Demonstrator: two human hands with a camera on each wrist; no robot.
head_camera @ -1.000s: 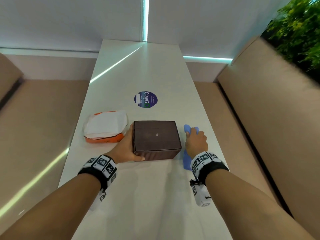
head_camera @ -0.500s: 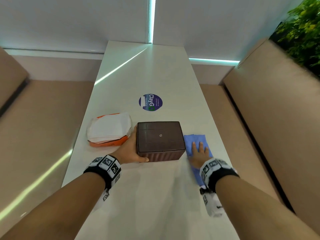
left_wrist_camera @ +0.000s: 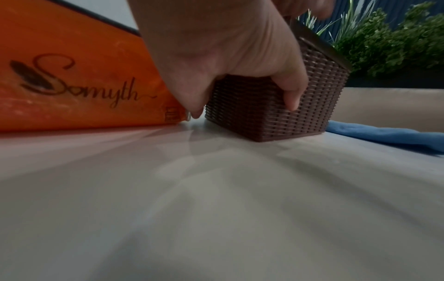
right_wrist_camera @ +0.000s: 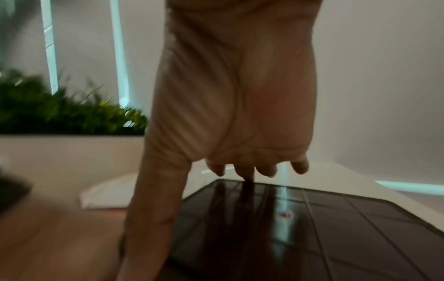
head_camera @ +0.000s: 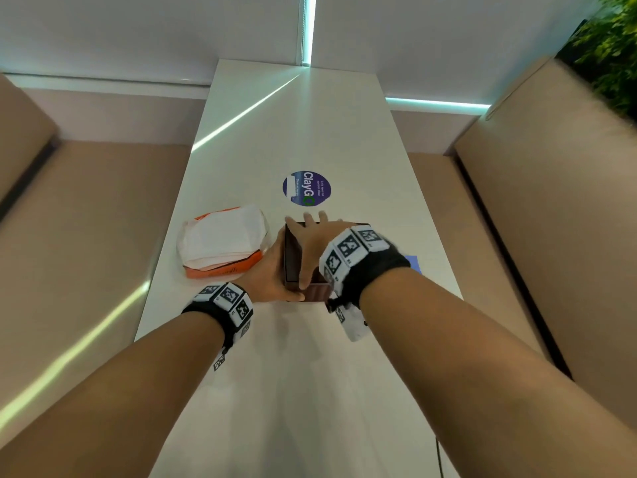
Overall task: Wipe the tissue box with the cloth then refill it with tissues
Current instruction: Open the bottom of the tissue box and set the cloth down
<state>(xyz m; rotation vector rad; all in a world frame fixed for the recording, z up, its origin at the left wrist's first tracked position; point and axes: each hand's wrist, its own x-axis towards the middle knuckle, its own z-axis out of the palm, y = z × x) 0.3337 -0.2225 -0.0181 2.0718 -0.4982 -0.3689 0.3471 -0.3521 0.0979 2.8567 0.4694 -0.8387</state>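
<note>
The brown woven tissue box (head_camera: 292,260) stands mid-table with its glossy lid (right_wrist_camera: 312,228) closed. My left hand (head_camera: 272,274) grips its near left corner, thumb on the front face (left_wrist_camera: 264,114) and fingers down the left side. My right hand (head_camera: 320,239) lies spread over the lid, fingertips (right_wrist_camera: 245,171) at the far edge and thumb toward the near edge; it holds nothing. The blue cloth (head_camera: 413,263) lies flat on the table right of the box, partly hidden by my right wrist, also low in the left wrist view as the cloth (left_wrist_camera: 384,135).
An orange pack of white tissues (head_camera: 224,239) lies just left of the box, close to my left hand. A round purple sticker (head_camera: 306,188) is beyond the box on the white table (head_camera: 310,374). Beige benches flank the table; a plant (head_camera: 606,46) stands far right.
My right hand has left the blue cloth on the table and moved left onto the box lid. The left hand keeps its hold on the box.
</note>
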